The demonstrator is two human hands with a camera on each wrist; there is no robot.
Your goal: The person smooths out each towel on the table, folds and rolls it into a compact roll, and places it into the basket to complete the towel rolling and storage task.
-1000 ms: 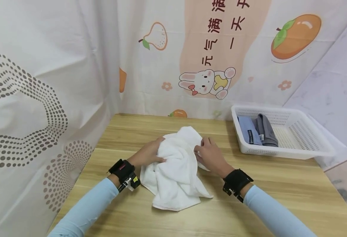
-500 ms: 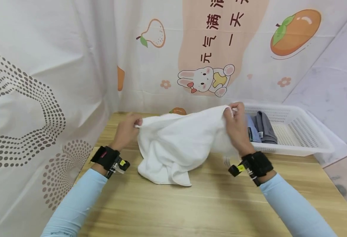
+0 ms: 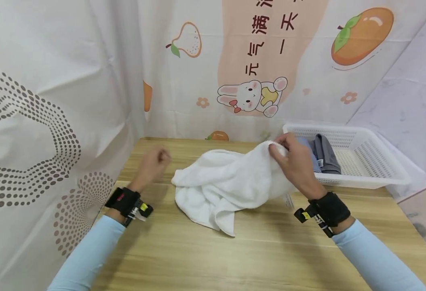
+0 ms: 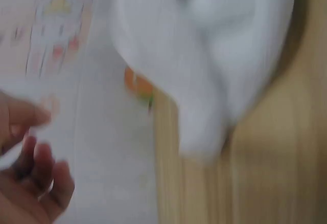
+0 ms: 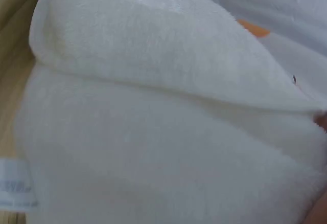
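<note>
A crumpled white towel (image 3: 227,182) lies partly on the wooden table, its right end raised. My right hand (image 3: 297,163) pinches that raised end between thumb and fingers. In the right wrist view the towel (image 5: 148,121) fills most of the picture, showing a fold and a small printed label (image 5: 16,185) at its edge. My left hand (image 3: 152,165) is in the air left of the towel, apart from it. Seen from the left wrist, the thumb and loosely bent fingers (image 4: 43,170) stand apart with nothing between them; the towel (image 4: 204,55) is blurred there.
A white plastic basket (image 3: 358,182) stands at the table's back right, behind my right hand. Inside it are a folded blue cloth (image 3: 309,155) and a folded grey cloth (image 3: 327,155). Printed curtains (image 3: 195,121) border the wooden table (image 3: 198,262) at the back and left.
Both hands took hold of the towel and lifted it, spreading its upper edge. The left hand has since let go, and that end has dropped; the right hand keeps its pinch.
</note>
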